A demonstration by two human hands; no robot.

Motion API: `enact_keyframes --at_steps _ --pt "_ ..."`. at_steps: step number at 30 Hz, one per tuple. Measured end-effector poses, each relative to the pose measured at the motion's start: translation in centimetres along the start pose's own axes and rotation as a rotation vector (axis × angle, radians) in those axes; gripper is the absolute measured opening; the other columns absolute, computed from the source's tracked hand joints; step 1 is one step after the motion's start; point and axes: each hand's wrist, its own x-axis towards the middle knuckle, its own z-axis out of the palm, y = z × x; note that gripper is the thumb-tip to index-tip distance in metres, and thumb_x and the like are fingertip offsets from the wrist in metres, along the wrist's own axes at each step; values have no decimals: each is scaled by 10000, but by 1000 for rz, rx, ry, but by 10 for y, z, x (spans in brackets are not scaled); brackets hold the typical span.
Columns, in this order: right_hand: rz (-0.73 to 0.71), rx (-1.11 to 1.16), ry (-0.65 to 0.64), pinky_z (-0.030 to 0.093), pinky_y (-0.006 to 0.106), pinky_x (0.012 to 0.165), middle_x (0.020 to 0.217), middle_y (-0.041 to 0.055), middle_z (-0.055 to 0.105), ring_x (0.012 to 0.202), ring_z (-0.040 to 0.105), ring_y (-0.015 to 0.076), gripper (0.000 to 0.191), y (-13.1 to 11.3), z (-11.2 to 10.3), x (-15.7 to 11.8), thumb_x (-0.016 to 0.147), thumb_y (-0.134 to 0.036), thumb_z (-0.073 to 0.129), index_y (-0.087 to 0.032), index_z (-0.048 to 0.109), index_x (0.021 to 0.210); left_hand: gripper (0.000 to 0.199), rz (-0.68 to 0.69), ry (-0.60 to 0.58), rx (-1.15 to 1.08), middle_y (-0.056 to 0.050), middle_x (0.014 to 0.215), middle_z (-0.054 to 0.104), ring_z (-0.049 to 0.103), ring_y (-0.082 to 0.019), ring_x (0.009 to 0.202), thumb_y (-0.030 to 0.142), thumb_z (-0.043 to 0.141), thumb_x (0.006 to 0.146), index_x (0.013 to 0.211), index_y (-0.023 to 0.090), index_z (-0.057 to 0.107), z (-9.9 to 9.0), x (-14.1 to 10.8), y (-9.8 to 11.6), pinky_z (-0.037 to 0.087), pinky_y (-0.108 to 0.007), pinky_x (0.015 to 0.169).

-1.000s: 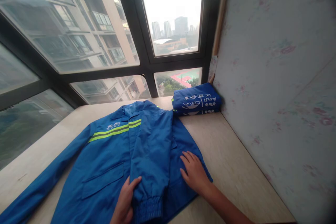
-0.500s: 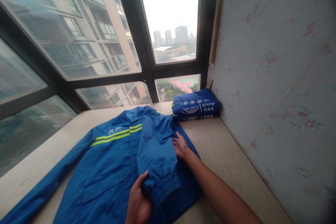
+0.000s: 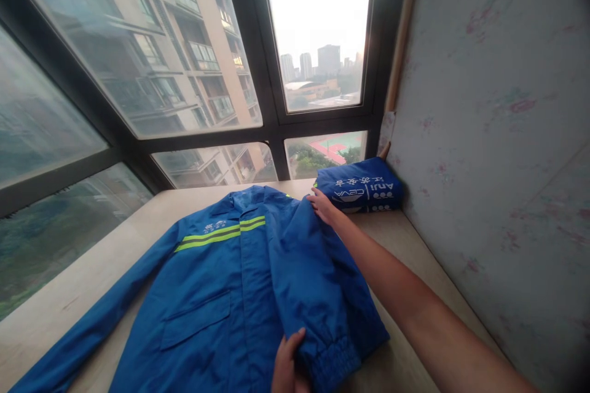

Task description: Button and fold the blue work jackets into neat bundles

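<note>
A blue work jacket point(image 3: 207, 282) with yellow-green reflective stripes lies front up on the pale ledge. One of its sleeves point(image 3: 308, 276) is folded down over the jacket's front, its elastic cuff towards me. At the bottom, my left hand point(image 3: 290, 365) is closed on this sleeve near the cuff, thumb on top and the other fingers mostly hidden. My right hand point(image 3: 322, 206) grips the cloth at the shoulder, fingers closed on its edge. The other sleeve point(image 3: 106, 319) stretches out towards the lower left.
Beyond my right hand, a folded blue garment point(image 3: 362, 184) with white lettering sits in the corner. Dark-framed windows point(image 3: 271, 129) rise behind the ledge point(image 3: 152, 215). A wall with floral paper point(image 3: 498, 166) bounds the right side.
My right hand has gone from the middle of the folded sleeve up to the shoulder and now grips there. My left hand and the sleeve have shifted right in view, as has the whole scene.
</note>
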Motion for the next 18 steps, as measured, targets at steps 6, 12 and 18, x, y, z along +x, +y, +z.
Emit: enact_keyframes --at_steps 6,12,18 --pt "-105 -387 147 307 491 1129 1261 134 634 1247 513 314 530 46 -60 -67 674 -116 632 -154 628 1202 438 34 23 19 -120 981 769 715 -293 1010 92 710 658 1087 139 636 0 15 -21 548 -366 913" --pt "-384 -869 144 300 500 1162 1381 145 559 1340 438 296 452 119 -84 -158 794 -124 507 -150 643 1224 429 -26 -6 57 -117 973 768 710 -320 1021 118 718 652 1073 156 645 -14 14 -4 565 -412 900" --pt "-469 -1083 142 380 495 1129 1425 144 517 1341 450 302 528 152 -37 -198 773 -96 502 -177 626 1280 381 139 157 341 -99 931 768 607 -375 1206 145 794 519 875 204 672 -72 15 44 541 -457 977"
